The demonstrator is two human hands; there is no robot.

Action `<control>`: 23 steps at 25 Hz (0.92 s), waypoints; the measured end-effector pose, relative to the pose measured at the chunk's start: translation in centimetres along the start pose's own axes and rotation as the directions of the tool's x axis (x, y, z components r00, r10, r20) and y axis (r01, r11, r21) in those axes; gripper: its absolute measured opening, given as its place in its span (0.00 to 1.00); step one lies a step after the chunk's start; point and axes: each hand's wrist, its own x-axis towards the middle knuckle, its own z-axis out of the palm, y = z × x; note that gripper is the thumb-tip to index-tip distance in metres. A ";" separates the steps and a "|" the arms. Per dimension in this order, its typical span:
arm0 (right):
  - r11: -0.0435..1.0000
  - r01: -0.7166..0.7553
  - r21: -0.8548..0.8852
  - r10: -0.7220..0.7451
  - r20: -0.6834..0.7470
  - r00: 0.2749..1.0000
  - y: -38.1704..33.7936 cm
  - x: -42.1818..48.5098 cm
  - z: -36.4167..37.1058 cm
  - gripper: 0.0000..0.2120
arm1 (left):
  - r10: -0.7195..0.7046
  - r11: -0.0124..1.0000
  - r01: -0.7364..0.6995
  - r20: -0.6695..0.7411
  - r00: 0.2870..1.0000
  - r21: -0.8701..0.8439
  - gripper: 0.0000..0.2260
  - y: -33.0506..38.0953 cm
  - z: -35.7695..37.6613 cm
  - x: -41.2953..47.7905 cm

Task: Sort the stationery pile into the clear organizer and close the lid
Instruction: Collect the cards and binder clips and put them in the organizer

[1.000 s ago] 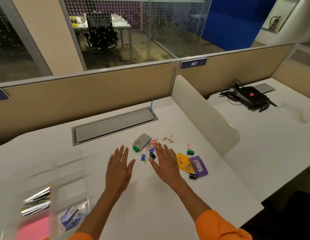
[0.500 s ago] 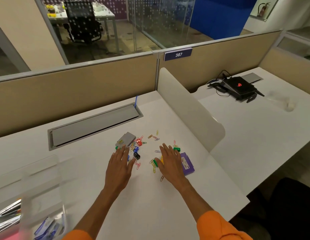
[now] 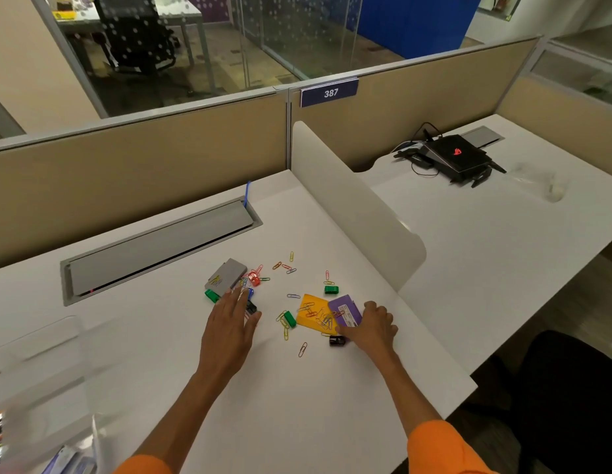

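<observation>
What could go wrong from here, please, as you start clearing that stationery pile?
1. Paper clips lie across the yellow pad and the purple box that the right hand seems to grip; lifting it may scatter them.
2. The organizer sits far to the left, so carried items might drop on the way.

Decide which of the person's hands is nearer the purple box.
Right. The right hand holds the purple box at its near edge; the left hand lies flat well to its left, beside the grey box.
</observation>
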 end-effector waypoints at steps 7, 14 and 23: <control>0.996 -0.043 0.082 0.040 0.044 0.998 0.6 0.9 0.1 0.39 | -0.033 0.999 0.032 0.023 0.999 0.010 0.30 -0.2 0.2 0.1; 0.946 -0.032 0.324 0.018 0.046 0.999 1.0 1.1 0.1 0.24 | -0.064 0.998 0.064 0.001 0.998 0.012 0.31 -1.8 -0.6 -0.1; 0.922 0.011 0.387 0.019 -0.076 0.997 -0.6 -0.6 -1.5 0.17 | -0.097 0.994 0.100 -0.070 0.993 0.034 0.29 -5.8 -1.6 -0.1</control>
